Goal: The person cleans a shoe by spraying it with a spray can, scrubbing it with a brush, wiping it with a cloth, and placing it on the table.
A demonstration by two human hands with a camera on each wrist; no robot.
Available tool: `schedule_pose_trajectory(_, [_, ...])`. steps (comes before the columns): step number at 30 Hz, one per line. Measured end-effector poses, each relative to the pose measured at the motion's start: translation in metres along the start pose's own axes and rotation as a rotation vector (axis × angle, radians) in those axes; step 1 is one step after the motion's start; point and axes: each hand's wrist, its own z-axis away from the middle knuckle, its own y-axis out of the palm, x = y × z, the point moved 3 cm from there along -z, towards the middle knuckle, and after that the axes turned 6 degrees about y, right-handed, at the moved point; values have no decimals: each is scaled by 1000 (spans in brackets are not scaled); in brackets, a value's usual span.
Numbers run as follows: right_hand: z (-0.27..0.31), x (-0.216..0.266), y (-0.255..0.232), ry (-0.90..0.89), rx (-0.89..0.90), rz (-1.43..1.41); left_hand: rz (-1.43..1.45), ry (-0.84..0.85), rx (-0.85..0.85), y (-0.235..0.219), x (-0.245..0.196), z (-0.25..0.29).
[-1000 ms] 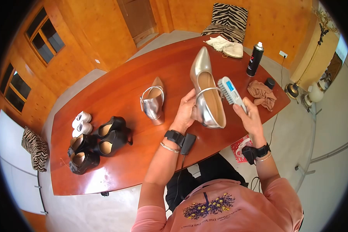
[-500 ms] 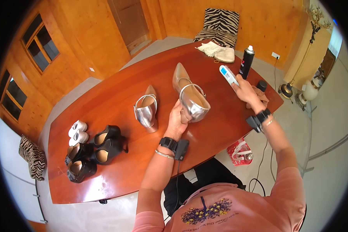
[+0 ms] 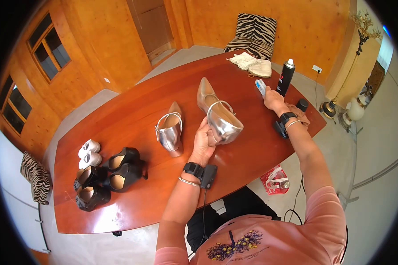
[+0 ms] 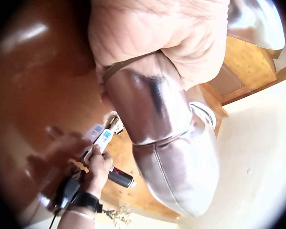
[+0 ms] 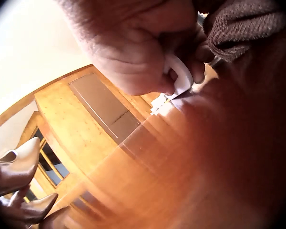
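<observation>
My left hand (image 3: 203,143) grips a silver pointed-toe shoe (image 3: 226,127) by its block heel, holding it over the table, toe pointing away. Close up in the left wrist view, the palm wraps the shiny heel (image 4: 150,102). The matching silver shoe (image 3: 169,136) stands on the table just left of it. Out at the right side, my right hand (image 3: 275,101) holds a shoe brush (image 3: 260,85) low over the tabletop. Its fingers curl round the white handle (image 5: 181,75) in the right wrist view. Beside that hand stands a black spray can (image 3: 286,78).
A brown cloth (image 3: 300,115) and a black cap (image 3: 302,104) lie by the right wrist. White shoes (image 3: 89,152) and black heels (image 3: 124,170) stand at left. A white cloth item (image 3: 247,62) lies at the far edge. A red bag (image 3: 275,180) sits on the floor.
The brush has left the silver shoe; my right hand has carried it right and down to the tabletop beside the spray can. The held shoe has come lower and tilted, its heel end towards me.
</observation>
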Motion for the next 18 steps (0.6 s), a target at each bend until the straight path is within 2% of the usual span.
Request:
schedule_pose_trajectory(5, [16,-3,-20,-25,-24,-33,24,-8,-35,-7,1,-2])
schedule_pose_trajectory(8, [53,-22,-45,-228,-329,-262,78,1,-64,-5,-1,-2])
schedule_pose_trajectory(11, [94,-49,-61,-218,-303,-297,152,4,-63,-12,4,-8])
schedule_pose_trajectory(13, [118,-62,-63,-178,-203,-254,188,0,-47,-16,7,-10])
schedule_pose_trajectory(18, [132,-90,-44,-233,-119,-136,174,-39,-58,-13,6,-6])
